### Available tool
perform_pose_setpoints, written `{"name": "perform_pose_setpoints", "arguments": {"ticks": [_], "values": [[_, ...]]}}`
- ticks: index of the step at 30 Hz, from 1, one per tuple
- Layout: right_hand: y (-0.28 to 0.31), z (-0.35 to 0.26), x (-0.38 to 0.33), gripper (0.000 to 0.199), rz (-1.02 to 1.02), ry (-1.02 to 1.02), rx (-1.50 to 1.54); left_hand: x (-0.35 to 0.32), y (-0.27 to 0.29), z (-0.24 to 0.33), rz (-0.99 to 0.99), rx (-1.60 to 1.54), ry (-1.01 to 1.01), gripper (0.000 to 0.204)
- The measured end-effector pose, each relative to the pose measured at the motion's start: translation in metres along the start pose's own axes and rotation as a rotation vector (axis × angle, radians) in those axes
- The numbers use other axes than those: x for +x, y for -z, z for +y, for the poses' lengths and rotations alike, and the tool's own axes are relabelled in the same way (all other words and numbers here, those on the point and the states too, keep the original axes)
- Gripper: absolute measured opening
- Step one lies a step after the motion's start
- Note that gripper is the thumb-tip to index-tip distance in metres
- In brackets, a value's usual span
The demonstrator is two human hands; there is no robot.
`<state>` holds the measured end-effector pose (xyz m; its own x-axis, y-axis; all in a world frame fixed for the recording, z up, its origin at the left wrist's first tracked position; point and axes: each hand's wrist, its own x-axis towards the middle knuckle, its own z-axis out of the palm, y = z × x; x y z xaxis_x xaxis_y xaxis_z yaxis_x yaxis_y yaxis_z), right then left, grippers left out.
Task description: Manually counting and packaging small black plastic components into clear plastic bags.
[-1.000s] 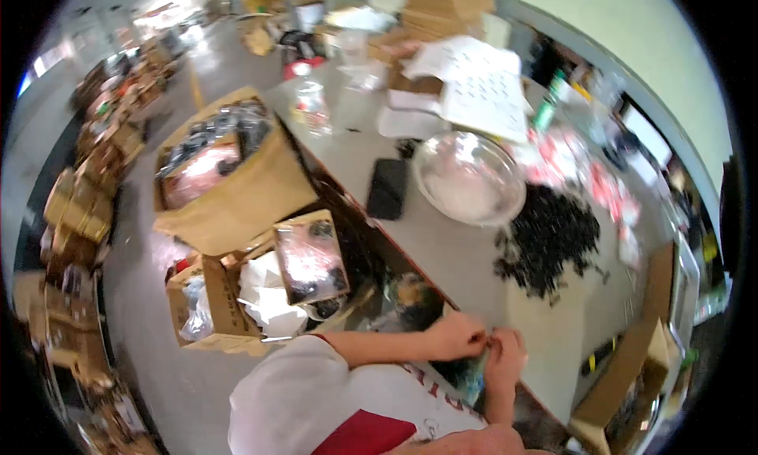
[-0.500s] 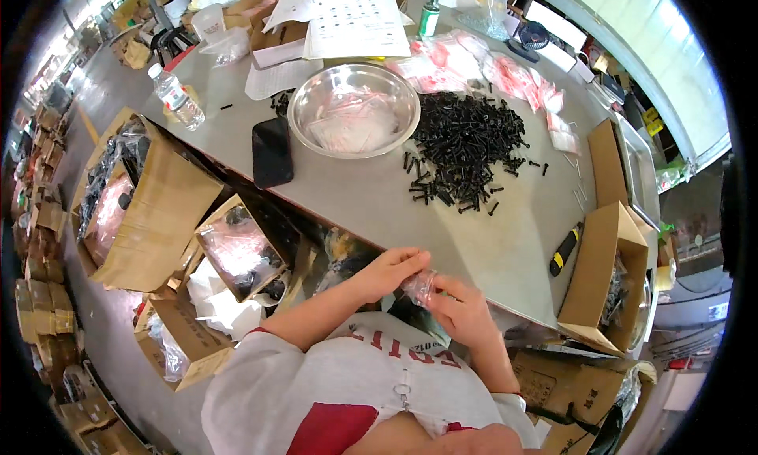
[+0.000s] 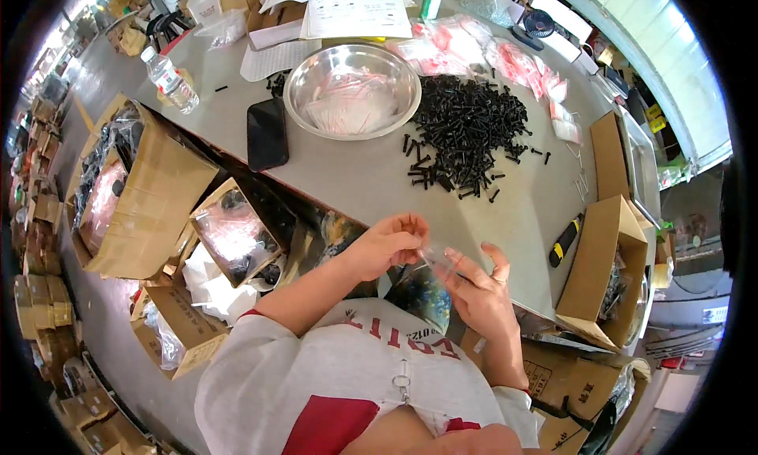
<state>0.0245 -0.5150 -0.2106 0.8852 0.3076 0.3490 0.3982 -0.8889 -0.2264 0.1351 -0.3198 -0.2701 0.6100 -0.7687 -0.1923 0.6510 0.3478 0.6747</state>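
In front of my chest, at the table's near edge, I hold a small clear plastic bag (image 3: 430, 259). My left hand (image 3: 387, 247) pinches one end of it between thumb and fingertips. My right hand (image 3: 480, 293) is open, its fingers stretched and spread, with some fingertips against the bag's other side. Whether anything lies inside the bag is hard to make out. On the table beyond my hands lies a big pile of black screws (image 3: 470, 131). Left of the pile, a steel bowl (image 3: 296, 122) contains clear, red-edged plastic bags (image 3: 351, 104).
A black phone (image 3: 267, 135) lies left of the bowl, a water bottle (image 3: 170, 80) farther left. At the right are a yellow-black utility knife (image 3: 565, 240) and an open cardboard box (image 3: 588, 277). More boxes (image 3: 154, 210) stand at the left. More red-edged bags (image 3: 442, 52) lie at the back.
My hands have moved slightly apart and the bag is stretched between them. The right hand's fingers have uncurled and spread. My left hand has risen a little, still pinching.
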Motion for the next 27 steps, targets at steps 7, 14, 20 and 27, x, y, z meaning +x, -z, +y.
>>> {"name": "perform_pose_setpoints", "arguments": {"ticks": [7, 14, 20, 27], "values": [[-0.002, 0.002, -0.002, 0.040, 0.013, 0.022, -0.098, 0.005, -0.021, 0.004, 0.148, 0.094, 0.177, 0.019], [-0.005, 0.008, -0.013, 0.033, 0.107, -0.031, -0.091, 0.003, -0.017, -0.001, 0.074, 0.117, -0.130, 0.021], [0.000, 0.004, -0.010, 0.035, 0.119, -0.063, -0.052, 0.004, 0.004, -0.008, 0.248, 0.339, -0.491, 0.027], [-0.014, 0.011, 0.009, 0.038, -0.211, 0.174, 0.270, 0.003, -0.024, -0.020, -0.022, 1.543, -0.770, 0.029]]}}
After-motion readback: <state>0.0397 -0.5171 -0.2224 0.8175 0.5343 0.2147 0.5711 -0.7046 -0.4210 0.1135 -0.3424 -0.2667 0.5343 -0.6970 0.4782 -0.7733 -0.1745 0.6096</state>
